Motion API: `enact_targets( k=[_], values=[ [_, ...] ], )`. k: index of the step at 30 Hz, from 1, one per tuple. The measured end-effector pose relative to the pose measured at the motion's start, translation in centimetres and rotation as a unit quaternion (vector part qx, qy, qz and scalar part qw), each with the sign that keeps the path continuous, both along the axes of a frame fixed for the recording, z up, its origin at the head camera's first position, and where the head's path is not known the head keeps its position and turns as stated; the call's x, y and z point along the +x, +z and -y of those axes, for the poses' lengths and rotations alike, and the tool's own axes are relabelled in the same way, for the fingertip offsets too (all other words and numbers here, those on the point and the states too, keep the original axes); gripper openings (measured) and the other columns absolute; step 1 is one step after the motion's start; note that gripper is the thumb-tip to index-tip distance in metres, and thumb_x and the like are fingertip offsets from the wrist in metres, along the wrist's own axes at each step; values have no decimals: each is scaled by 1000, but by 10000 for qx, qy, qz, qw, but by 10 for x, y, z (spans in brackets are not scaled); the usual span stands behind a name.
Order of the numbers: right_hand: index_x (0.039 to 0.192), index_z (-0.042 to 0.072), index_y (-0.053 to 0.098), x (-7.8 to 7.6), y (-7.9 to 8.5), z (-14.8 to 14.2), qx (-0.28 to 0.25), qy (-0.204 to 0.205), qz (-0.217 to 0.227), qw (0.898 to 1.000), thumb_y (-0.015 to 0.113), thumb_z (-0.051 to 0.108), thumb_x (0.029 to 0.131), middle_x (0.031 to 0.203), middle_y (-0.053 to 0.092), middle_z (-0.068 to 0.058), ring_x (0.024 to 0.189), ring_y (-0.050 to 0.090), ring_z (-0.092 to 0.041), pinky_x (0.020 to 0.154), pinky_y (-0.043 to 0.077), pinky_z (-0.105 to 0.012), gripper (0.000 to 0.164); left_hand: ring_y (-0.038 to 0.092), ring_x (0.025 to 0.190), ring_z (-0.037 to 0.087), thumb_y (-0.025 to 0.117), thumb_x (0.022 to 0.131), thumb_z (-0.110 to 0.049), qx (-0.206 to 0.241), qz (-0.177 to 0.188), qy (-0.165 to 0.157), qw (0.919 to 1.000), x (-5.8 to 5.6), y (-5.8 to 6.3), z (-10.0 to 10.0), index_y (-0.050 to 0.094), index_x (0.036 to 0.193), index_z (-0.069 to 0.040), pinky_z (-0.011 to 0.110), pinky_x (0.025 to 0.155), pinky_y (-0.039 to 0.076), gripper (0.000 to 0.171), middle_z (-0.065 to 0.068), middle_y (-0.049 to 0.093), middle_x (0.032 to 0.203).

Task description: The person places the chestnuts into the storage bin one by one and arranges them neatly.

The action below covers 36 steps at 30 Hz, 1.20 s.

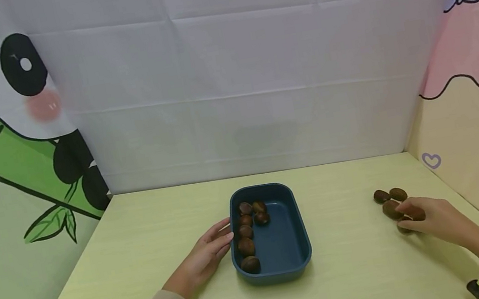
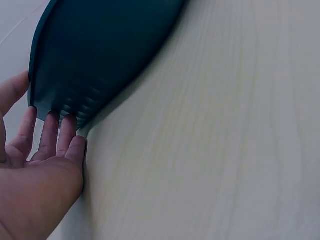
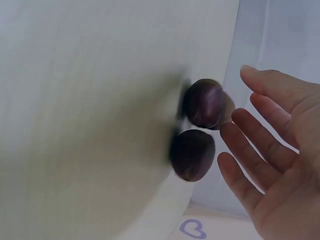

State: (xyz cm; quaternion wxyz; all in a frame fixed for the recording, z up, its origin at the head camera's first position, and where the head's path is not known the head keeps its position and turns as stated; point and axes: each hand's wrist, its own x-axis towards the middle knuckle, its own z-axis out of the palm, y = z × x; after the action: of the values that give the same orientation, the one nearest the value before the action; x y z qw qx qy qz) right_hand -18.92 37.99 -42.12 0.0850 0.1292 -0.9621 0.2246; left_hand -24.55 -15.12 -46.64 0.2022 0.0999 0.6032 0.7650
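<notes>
- The blue tray [image 1: 284,238] is sitting at the lower centre of the head view, on the pale yellow table [image 1: 342,238]
- Seven brown chestnuts [image 1: 246,247] are lying inside it: five in a line along the left wall, two beside the upper end of that line
- The left hand [image 1: 205,260] is touching the tray's outer left wall with extended fingers; its grip is standing wide
- The loose chestnuts [image 1: 392,209] are lying clustered at the lower right of the head view, partly hidden
- The right hand [image 1: 441,219] is hovering at this cluster, thumb and fingers standing wide apart; fingertip contact is remaining unclear
- The white backdrop [image 1: 243,63] is filling the upper centre
</notes>
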Motion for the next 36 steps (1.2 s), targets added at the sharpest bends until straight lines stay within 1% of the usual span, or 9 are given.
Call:
enact_targets(
  k=[4,8,14,17,20,22,27,31,36],
  values=[
    [109,8,73,4,-7,-6,-84,-73,152,9998,83,28,84,99,73,-2,90,69,-23,75,55,-34,34,32,144,29,59,102,-11,-27,55,64,10000,-1,-1,0,28,156,-4,38,117,30,63,21,29,158],
    [109,8,72,4,-12,-8,-72,-67,163,9998,85,26,81,97,71,0,87,67,-22,74,55,-34,35,32,144,29,58,102,-11,-21,62,91,9999,-1,-2,0,29,156,-5,38,117,31,62,21,30,158],
    [107,9,73,1,-16,-10,57,167,185,9997,88,22,77,98,70,0,87,65,-20,73,54,-34,36,30,145,31,58,102,-11,-29,-2,15,10000,0,-2,0,26,157,-3,40,118,27,64,23,27,159],
    [108,8,73,1,-16,-11,80,309,233,9992,88,21,77,97,69,1,84,63,-14,70,53,-31,37,31,145,30,58,102,-12,-55,-12,14,10000,0,-2,0,27,157,-4,40,118,27,63,22,27,159],
    [110,10,73,1,-16,-11,91,315,317,9990,87,23,78,97,69,1,82,61,-10,67,51,-29,38,31,145,30,58,102,-13,-88,-32,20,10000,-1,-1,0,27,157,-4,40,118,27,63,22,27,159],
    [109,12,73,2,-16,-10,115,250,349,9990,87,24,78,97,69,2,83,61,-10,68,51,-29,36,31,145,30,59,102,-13,-105,-40,30,9999,0,-1,1,27,157,-4,40,118,28,64,22,28,159],
    [106,11,73,1,-18,-10,166,370,171,9990,88,23,77,98,70,0,85,61,-14,69,51,-30,34,34,143,29,60,102,-13,-112,-20,110,9999,0,-2,1,29,156,-4,37,116,32,63,22,30,158],
    [106,11,72,1,-16,-5,88,506,89,9986,88,22,78,97,69,3,82,61,-10,67,51,-29,34,35,143,28,60,101,-13,-95,23,165,9998,0,-3,1,31,155,-5,36,115,34,62,21,32,157],
    [109,8,71,-3,-8,6,-107,711,101,9974,86,18,80,95,68,4,79,62,-8,65,54,-28,34,34,143,28,60,101,-12,-56,95,146,9998,-1,-3,1,31,155,-6,37,116,32,61,19,33,157]
  ],
)
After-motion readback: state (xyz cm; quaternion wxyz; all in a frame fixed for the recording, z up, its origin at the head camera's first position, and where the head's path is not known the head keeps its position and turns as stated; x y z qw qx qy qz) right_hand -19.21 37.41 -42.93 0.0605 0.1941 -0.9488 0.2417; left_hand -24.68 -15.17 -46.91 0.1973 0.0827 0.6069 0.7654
